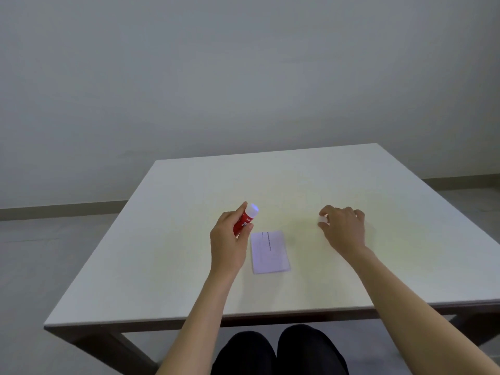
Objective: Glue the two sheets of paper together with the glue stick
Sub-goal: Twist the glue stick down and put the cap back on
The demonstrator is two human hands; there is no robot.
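A red glue stick (244, 221) is held in the left hand (229, 240), the grip closed around its barrel, thumb along the top side, fingers wrapped beneath. The stick is tilted, its white tip (252, 210) uncapped and aimed up and away from the person, raised above the counter (167, 266). The paper (269, 251) is seen lying flat on the counter just to the right of that hand, near the middle; faint print is visible along its upper left edge, and whether one or two sheets are stacked there cannot be told. A small white cap (322, 219) is pinched by the fingertips of the right hand (343, 229), low over the counter, well apart from the paper.
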